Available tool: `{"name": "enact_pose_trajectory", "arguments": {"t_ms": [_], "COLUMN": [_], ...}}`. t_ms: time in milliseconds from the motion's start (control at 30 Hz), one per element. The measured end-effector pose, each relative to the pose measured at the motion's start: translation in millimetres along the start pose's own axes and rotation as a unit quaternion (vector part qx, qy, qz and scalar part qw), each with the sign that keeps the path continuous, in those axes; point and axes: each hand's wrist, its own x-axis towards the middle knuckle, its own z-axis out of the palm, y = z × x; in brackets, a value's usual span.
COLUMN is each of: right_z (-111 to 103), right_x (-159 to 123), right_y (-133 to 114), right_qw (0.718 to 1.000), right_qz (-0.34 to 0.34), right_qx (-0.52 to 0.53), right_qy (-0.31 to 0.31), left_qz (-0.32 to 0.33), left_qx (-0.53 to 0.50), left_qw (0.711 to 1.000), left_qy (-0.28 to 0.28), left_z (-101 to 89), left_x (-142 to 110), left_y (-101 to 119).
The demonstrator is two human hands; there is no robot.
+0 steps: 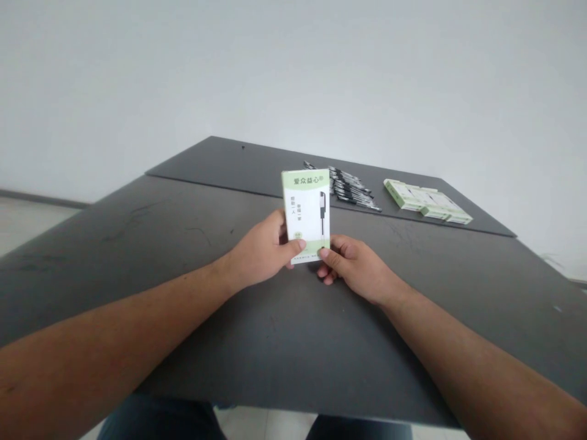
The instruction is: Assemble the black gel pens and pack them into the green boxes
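Note:
Upright above the table, a white and light-green pen box (308,214) faces me, with a black-capped pen printed on its front. My left hand (266,247) is closed on its left side, the thumb pressed across the lower front. At the lower right corner, my right hand (351,263) pinches the box between its thumb and curled fingers. The box's back and the fingertips behind it are hidden, and so is whatever may be inside.
Several black-capped clear pens (351,186) lie in a pile behind the box. Farther right, several flat green and white pen boxes (426,198) lie on the dark grey table (257,342). A small black object (243,147) sits near the table's far left edge. A pale wall rises behind.

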Motion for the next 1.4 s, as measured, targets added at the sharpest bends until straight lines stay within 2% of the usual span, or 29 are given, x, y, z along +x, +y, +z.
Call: {"name": "enact_pose_trajectory", "arguments": {"t_ms": [67,133,233,333,533,633,767,867,933,1233,1400], "right_z": [-1.0,-2.1,-4.7,-6.7,-5.3,-5.4,-6.8,-7.1,-7.0,-9.7,-9.9], "right_x": [0.9,1.3,1.6,1.8,1.8,2.7,4.5,5.3,5.6,5.0,4.3], "right_y": [0.6,1.2,2.1,1.7,-0.5,2.3,8.9,11.7,12.5,19.5,18.3], "right_qw": [1.0,0.999,0.998,0.998,0.998,0.998,0.996,0.995,0.995,0.993,0.993], "right_qz": [0.003,0.016,0.029,0.03,0.02,0.014,-0.01,-0.021,-0.021,-0.029,-0.032], "right_qx": [0.01,0.013,0.0,-0.013,-0.046,-0.056,-0.081,-0.094,-0.098,-0.114,-0.112], "right_qy": [0.014,0.035,0.048,0.044,0.033,0.029,0.024,0.022,0.023,0.023,0.019], "left_qz": [-0.045,-0.064,-0.11,-0.155,-0.222,-0.222,-0.163,-0.099,-0.081,-0.166,-0.192], "left_qx": [-0.043,-0.025,0.06,0.182,0.332,0.409,0.496,0.554,0.574,0.603,0.597], "left_qw": [0.998,0.997,0.988,0.963,0.911,0.879,0.846,0.823,0.813,0.78,0.779], "left_qy": [-0.001,0.04,0.092,0.127,0.105,0.1,0.109,0.078,0.056,0.007,0.001], "left_z": [-7.1,-19.4,-42.5,-62.5,-88.2,-96.4,-89.1,-74.7,-68.9,-68.6,-65.8], "left_x": [8.8,20.2,37.0,47.6,53.9,53.2,46.6,41.3,39.4,32.9,31.5], "left_y": [-0.6,-2.3,-8.9,-18.6,-25.3,-24.8,-31.1,-36.3,-35.9,-7.9,-2.4]}}
